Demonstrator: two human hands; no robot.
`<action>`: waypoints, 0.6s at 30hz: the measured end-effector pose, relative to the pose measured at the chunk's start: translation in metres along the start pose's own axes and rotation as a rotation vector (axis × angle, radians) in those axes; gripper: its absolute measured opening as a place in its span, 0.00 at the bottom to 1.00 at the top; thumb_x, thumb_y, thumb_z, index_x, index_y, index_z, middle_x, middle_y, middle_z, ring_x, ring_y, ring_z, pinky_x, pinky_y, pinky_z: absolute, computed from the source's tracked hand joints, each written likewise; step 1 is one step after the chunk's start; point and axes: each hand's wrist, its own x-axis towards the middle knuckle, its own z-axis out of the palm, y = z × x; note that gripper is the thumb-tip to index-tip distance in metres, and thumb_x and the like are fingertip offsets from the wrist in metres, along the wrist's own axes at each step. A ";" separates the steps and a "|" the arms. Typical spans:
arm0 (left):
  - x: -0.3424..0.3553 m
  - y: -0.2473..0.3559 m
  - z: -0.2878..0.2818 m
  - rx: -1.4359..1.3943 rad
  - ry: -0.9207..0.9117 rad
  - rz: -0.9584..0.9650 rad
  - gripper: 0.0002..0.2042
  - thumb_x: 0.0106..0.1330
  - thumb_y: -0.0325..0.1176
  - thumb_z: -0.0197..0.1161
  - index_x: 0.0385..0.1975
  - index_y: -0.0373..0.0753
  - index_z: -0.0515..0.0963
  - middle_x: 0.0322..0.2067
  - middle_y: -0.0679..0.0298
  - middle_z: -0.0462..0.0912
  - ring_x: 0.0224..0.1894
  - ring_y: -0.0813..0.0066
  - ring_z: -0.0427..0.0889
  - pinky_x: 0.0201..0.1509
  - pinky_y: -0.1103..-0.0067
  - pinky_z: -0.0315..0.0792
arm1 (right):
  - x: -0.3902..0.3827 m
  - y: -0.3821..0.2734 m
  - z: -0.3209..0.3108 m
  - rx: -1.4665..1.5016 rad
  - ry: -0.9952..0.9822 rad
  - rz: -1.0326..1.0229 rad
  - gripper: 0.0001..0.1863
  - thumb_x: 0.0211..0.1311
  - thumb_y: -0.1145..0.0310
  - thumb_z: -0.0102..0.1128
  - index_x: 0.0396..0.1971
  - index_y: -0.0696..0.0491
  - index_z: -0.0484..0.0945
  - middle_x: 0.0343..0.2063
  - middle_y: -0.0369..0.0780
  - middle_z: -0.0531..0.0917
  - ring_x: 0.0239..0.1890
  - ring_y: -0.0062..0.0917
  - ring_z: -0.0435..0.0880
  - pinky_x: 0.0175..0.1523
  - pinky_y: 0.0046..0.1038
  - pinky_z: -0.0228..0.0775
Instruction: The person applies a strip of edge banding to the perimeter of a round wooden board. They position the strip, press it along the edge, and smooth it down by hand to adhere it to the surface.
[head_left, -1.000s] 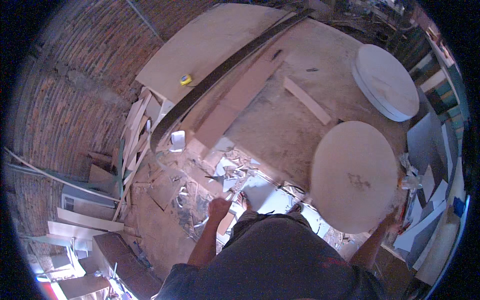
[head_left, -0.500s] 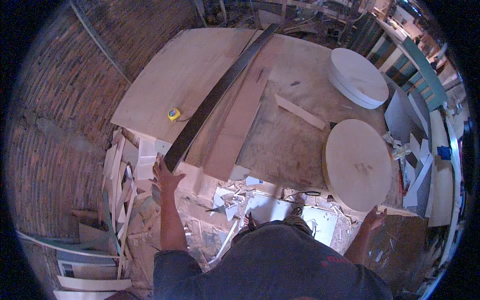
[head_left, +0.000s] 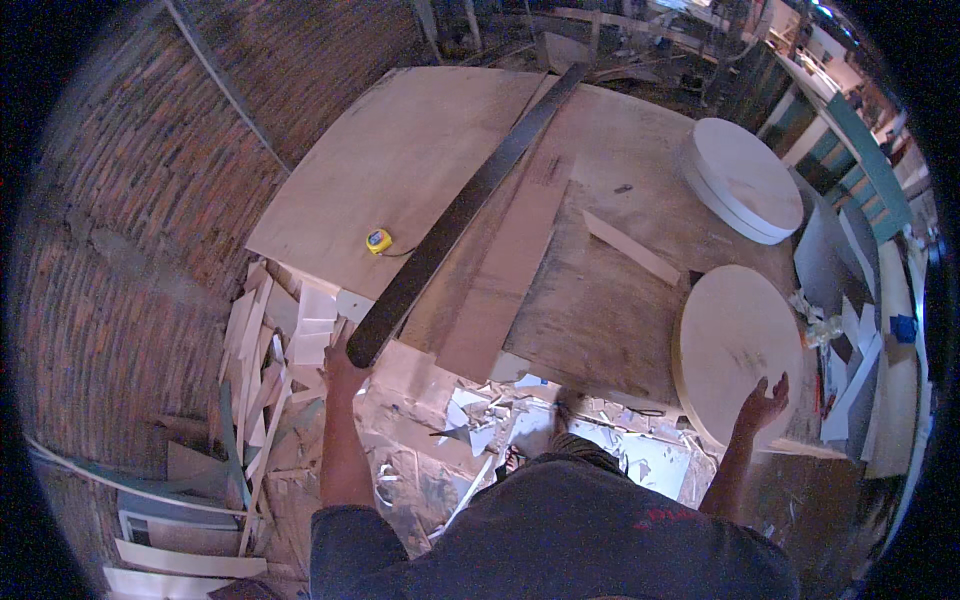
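Note:
A long dark board (head_left: 465,210) runs slantwise across the worktable, its near end at my left hand (head_left: 345,368). My left fingers close round that end, partly hidden by it. Beside the board lies a wider reddish-brown plank (head_left: 510,285), and a yellow tape measure (head_left: 378,240) rests on the pale sheet (head_left: 330,190) to its left. My right hand (head_left: 763,404) is raised with fingers apart and holds nothing. It overlaps the near right edge of a round wooden disc (head_left: 738,345); whether it touches the disc I cannot tell.
Two stacked white-edged discs (head_left: 745,175) stand at the far right, with a short wooden strip (head_left: 632,247) nearby. Offcuts (head_left: 265,350) pile up on the left below a brick wall (head_left: 130,200). Scraps (head_left: 470,415) litter the floor near my body. Grey sheets (head_left: 840,250) lean at right.
My left hand has gone from spread fingers to a grip on the dark board's near end. My right hand has risen over the disc's edge. The whole view has shifted slightly.

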 end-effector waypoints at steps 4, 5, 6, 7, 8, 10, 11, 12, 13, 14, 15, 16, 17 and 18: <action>-0.006 0.035 -0.026 0.025 -0.027 -0.119 0.50 0.37 0.37 0.83 0.69 0.53 0.69 0.47 0.50 0.76 0.52 0.44 0.79 0.58 0.56 0.75 | 0.025 -0.087 0.038 0.139 -0.074 -0.111 0.27 0.64 0.71 0.68 0.64 0.54 0.76 0.55 0.47 0.81 0.56 0.39 0.79 0.64 0.41 0.70; -0.010 0.031 -0.033 0.057 0.000 -0.091 0.48 0.37 0.37 0.83 0.67 0.51 0.70 0.46 0.50 0.76 0.52 0.44 0.79 0.57 0.56 0.75 | 0.025 -0.115 0.051 0.159 -0.132 -0.122 0.26 0.65 0.71 0.68 0.63 0.55 0.77 0.56 0.47 0.81 0.58 0.40 0.78 0.66 0.41 0.69; -0.014 0.029 -0.041 0.089 0.027 -0.063 0.46 0.38 0.37 0.82 0.66 0.50 0.71 0.46 0.50 0.76 0.51 0.44 0.79 0.56 0.56 0.75 | 0.025 -0.139 0.066 0.181 -0.190 -0.135 0.26 0.65 0.71 0.68 0.63 0.55 0.77 0.57 0.48 0.80 0.60 0.42 0.77 0.68 0.41 0.67; -0.013 0.036 -0.048 0.071 0.066 -0.055 0.44 0.38 0.37 0.81 0.64 0.48 0.72 0.46 0.50 0.76 0.51 0.44 0.79 0.56 0.56 0.75 | 0.027 -0.153 0.084 0.230 -0.185 -0.226 0.25 0.65 0.71 0.69 0.62 0.55 0.77 0.56 0.47 0.81 0.59 0.40 0.78 0.67 0.40 0.68; -0.014 0.045 -0.057 0.056 0.105 -0.050 0.42 0.39 0.37 0.81 0.61 0.47 0.73 0.46 0.49 0.76 0.51 0.44 0.79 0.56 0.55 0.75 | 0.024 -0.165 0.106 0.281 -0.183 -0.317 0.25 0.64 0.71 0.69 0.62 0.55 0.78 0.55 0.45 0.81 0.58 0.38 0.79 0.66 0.39 0.69; -0.019 0.054 -0.075 0.076 0.182 -0.030 0.38 0.40 0.38 0.80 0.58 0.45 0.74 0.46 0.49 0.75 0.51 0.44 0.80 0.55 0.54 0.76 | 0.001 -0.204 0.156 0.391 -0.308 -0.286 0.23 0.64 0.72 0.70 0.59 0.55 0.80 0.55 0.45 0.82 0.59 0.35 0.79 0.67 0.36 0.68; -0.021 0.058 -0.081 0.095 0.226 -0.008 0.37 0.41 0.38 0.79 0.57 0.44 0.74 0.45 0.49 0.75 0.50 0.43 0.80 0.54 0.54 0.76 | -0.013 -0.218 0.187 0.720 -0.479 -0.069 0.23 0.63 0.73 0.70 0.58 0.55 0.81 0.53 0.45 0.84 0.58 0.34 0.81 0.65 0.36 0.70; -0.031 0.052 -0.096 0.148 0.256 -0.005 0.35 0.41 0.38 0.79 0.55 0.43 0.75 0.45 0.49 0.75 0.49 0.43 0.80 0.53 0.54 0.76 | -0.039 -0.259 0.188 0.609 -0.608 -0.209 0.22 0.64 0.74 0.70 0.58 0.56 0.81 0.52 0.43 0.85 0.56 0.33 0.82 0.64 0.35 0.71; -0.035 0.055 -0.112 0.084 0.132 -0.109 0.36 0.43 0.41 0.79 0.56 0.44 0.75 0.46 0.48 0.75 0.48 0.41 0.82 0.51 0.53 0.78 | -0.056 -0.300 0.182 0.493 -0.716 -0.363 0.21 0.64 0.74 0.69 0.57 0.56 0.81 0.51 0.42 0.85 0.55 0.32 0.83 0.62 0.35 0.73; -0.020 0.076 -0.111 0.055 0.136 -0.074 0.36 0.43 0.42 0.79 0.56 0.45 0.74 0.46 0.47 0.75 0.47 0.41 0.82 0.50 0.53 0.78 | -0.069 -0.294 0.231 0.636 -0.718 -0.418 0.20 0.65 0.74 0.69 0.57 0.56 0.81 0.50 0.41 0.86 0.53 0.30 0.84 0.61 0.34 0.74; -0.004 0.099 -0.112 0.028 0.144 -0.034 0.36 0.43 0.43 0.79 0.56 0.45 0.74 0.47 0.47 0.75 0.47 0.41 0.82 0.50 0.53 0.78 | -0.077 -0.287 0.279 0.780 -0.716 -0.472 0.20 0.65 0.73 0.69 0.57 0.55 0.80 0.49 0.39 0.86 0.52 0.28 0.85 0.59 0.33 0.76; -0.014 0.101 -0.126 0.067 0.128 -0.047 0.36 0.43 0.44 0.79 0.56 0.46 0.74 0.47 0.47 0.75 0.47 0.41 0.83 0.50 0.53 0.79 | -0.112 -0.316 0.278 0.863 -1.066 -0.317 0.20 0.66 0.72 0.69 0.57 0.54 0.80 0.48 0.39 0.86 0.52 0.27 0.85 0.58 0.32 0.76; -0.022 0.102 -0.138 0.073 0.121 -0.052 0.36 0.43 0.47 0.80 0.55 0.46 0.75 0.47 0.48 0.76 0.48 0.43 0.83 0.51 0.54 0.79 | -0.153 -0.356 0.258 0.918 -1.411 -0.151 0.20 0.66 0.71 0.69 0.57 0.53 0.80 0.47 0.39 0.86 0.52 0.25 0.85 0.57 0.31 0.76; -0.023 0.109 -0.145 0.082 0.113 -0.061 0.36 0.42 0.48 0.80 0.55 0.46 0.76 0.46 0.49 0.77 0.48 0.43 0.83 0.51 0.54 0.79 | -0.178 -0.385 0.241 1.031 -1.595 -0.125 0.22 0.66 0.68 0.70 0.59 0.52 0.78 0.48 0.39 0.86 0.53 0.25 0.85 0.56 0.32 0.76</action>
